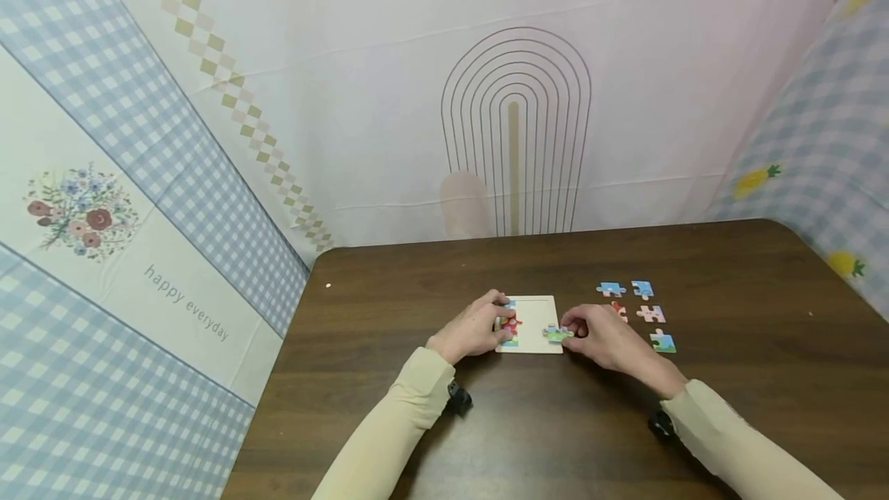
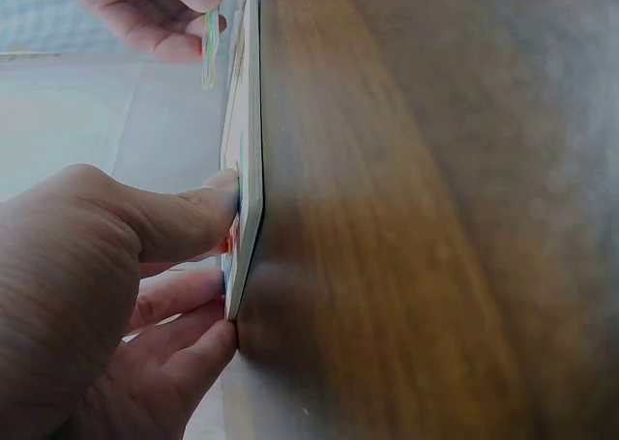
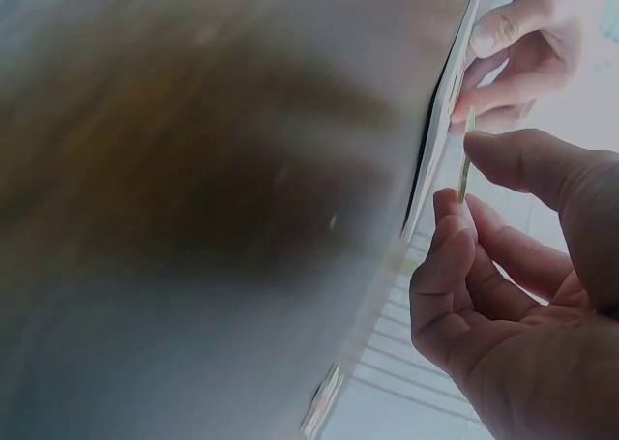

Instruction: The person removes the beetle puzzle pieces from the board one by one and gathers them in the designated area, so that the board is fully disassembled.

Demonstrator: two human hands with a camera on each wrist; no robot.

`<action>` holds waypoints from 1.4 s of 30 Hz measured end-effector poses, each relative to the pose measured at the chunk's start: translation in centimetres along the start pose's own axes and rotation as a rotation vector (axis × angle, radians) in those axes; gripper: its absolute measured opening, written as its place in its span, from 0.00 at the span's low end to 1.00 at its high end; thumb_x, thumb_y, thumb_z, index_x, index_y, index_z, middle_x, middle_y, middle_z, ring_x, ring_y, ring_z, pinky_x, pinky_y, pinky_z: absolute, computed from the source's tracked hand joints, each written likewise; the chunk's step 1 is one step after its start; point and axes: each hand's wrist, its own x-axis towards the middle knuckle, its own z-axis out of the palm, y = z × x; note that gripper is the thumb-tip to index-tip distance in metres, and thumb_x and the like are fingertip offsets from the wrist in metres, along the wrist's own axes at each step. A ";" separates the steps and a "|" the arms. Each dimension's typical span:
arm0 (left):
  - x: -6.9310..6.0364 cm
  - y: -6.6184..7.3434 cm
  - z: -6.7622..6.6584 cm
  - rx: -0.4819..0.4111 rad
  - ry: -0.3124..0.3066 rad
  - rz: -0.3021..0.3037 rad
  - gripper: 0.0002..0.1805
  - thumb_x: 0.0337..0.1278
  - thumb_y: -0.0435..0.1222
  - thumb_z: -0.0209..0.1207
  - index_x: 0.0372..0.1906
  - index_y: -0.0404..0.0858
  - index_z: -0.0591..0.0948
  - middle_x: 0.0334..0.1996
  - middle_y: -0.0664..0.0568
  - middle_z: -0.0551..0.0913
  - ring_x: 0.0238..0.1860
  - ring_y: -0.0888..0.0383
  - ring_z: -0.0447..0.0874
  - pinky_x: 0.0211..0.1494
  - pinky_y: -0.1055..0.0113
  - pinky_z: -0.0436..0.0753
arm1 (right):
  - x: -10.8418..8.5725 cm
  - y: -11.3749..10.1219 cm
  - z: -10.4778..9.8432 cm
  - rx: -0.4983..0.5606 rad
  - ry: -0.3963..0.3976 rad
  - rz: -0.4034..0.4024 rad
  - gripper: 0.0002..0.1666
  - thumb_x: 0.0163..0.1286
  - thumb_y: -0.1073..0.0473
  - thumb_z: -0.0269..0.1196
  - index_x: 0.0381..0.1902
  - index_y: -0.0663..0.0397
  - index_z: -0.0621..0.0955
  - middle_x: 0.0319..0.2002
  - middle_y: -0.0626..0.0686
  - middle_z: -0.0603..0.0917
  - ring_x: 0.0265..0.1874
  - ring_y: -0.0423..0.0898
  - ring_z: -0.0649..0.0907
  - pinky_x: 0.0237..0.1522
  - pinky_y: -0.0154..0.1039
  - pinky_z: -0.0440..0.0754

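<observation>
A square, pale puzzle tray (image 1: 538, 313) lies flat on the table, with colourful jigsaw pieces (image 1: 511, 326) along its left side. My left hand (image 1: 474, 327) rests on that side; the left wrist view shows its thumb and fingertips touching the tray and the pieces. Some of those pieces are hidden under the fingers. My right hand (image 1: 606, 339) pinches a green and blue jigsaw piece (image 1: 554, 333) between thumb and fingers, above the tray's lower right corner. Seen edge-on in the right wrist view, the pinched piece (image 3: 466, 160) is held apart from the tray.
Several loose jigsaw pieces lie right of the tray, among them a blue one (image 1: 611, 289), a pink one (image 1: 651, 314) and a blue-green one (image 1: 663, 342). A red piece (image 1: 619, 310) is partly behind my right hand. Patterned cloth (image 1: 389, 137) hangs behind the dark wooden table (image 1: 389, 292).
</observation>
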 end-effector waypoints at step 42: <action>0.1 -0.1 -0.1 -0.019 -0.002 0.005 0.24 0.75 0.39 0.68 0.70 0.37 0.84 0.73 0.47 0.77 0.69 0.53 0.83 0.71 0.65 0.82 | -4.0 5.9 -4.4 -0.107 0.022 0.016 0.14 0.67 0.64 0.77 0.48 0.64 0.89 0.38 0.51 0.88 0.35 0.43 0.78 0.35 0.34 0.77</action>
